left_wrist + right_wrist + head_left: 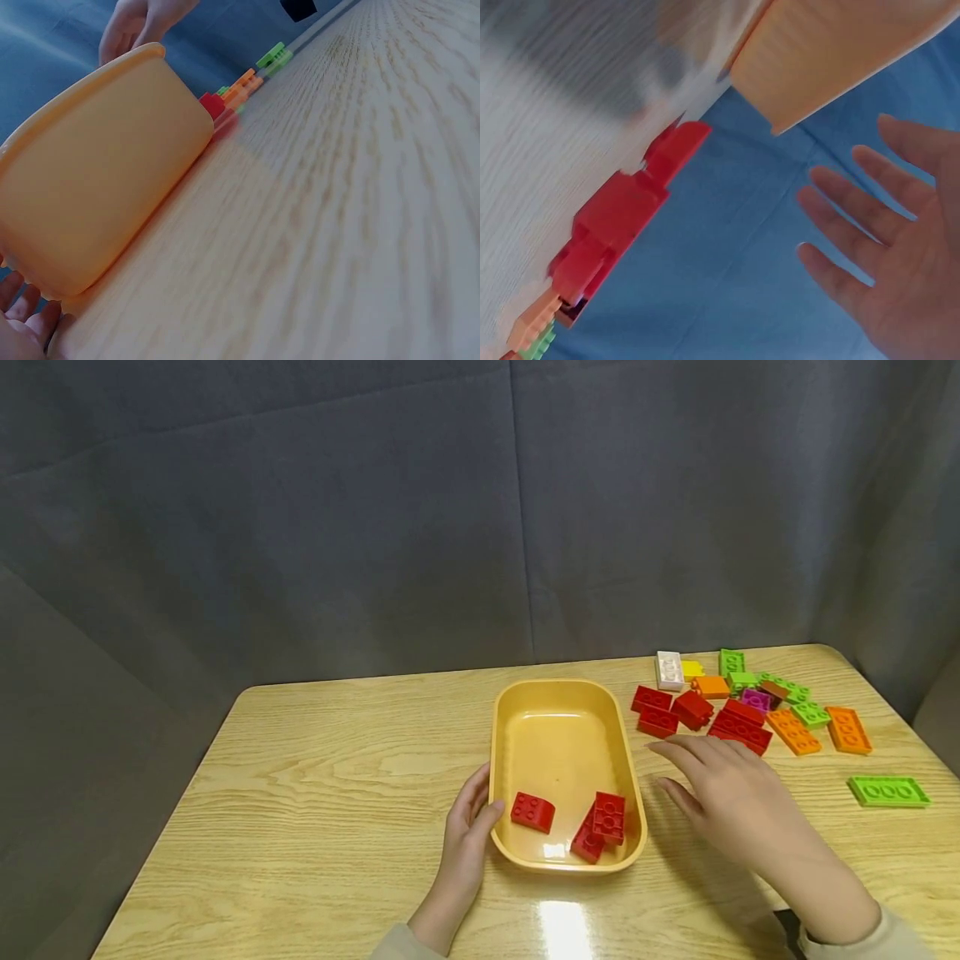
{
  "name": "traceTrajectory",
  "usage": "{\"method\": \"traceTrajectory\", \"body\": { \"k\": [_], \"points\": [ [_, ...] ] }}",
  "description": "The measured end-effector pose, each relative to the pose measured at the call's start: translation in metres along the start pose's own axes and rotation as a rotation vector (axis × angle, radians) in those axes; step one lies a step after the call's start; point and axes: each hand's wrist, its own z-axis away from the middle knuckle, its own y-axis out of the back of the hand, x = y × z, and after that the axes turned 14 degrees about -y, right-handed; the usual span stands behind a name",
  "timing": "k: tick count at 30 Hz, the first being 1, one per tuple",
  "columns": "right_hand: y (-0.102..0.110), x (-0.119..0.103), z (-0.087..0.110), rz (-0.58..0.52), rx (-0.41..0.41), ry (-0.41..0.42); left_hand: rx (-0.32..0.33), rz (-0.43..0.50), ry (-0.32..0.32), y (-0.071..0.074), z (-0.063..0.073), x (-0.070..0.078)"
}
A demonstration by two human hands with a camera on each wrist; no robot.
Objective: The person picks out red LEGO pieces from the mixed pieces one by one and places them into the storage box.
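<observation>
A yellow plastic tray [558, 768] rests on the table in the middle of the head view. Three red toy bricks lie in its near end: a single brick [532, 812] with a curved side at the left, and two overlapping bricks [608, 817] at the right. My left hand [467, 835] grips the tray's left side, thumb at the rim and fingers along the outer wall. To the right of the tray my right hand [738, 802] hovers over the table with nothing in it. Its fingers [847, 214] are spread and relaxed in the right wrist view.
Several red bricks [656, 721] lie beyond the right hand. Around them are a white brick [669, 670], a yellow brick [692, 669], a purple brick [756, 699], orange pieces [848, 730] and a long green plate [889, 791]. A grey curtain [375, 527] hangs behind the table.
</observation>
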Motion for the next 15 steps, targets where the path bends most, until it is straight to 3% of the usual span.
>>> {"method": "traceTrajectory", "body": {
  "k": [15],
  "points": [
    [-0.005,0.031,0.001,0.044,-0.110,-0.121,0.005,-0.007,-0.013,0.000,0.000,0.001]
  ]
}}
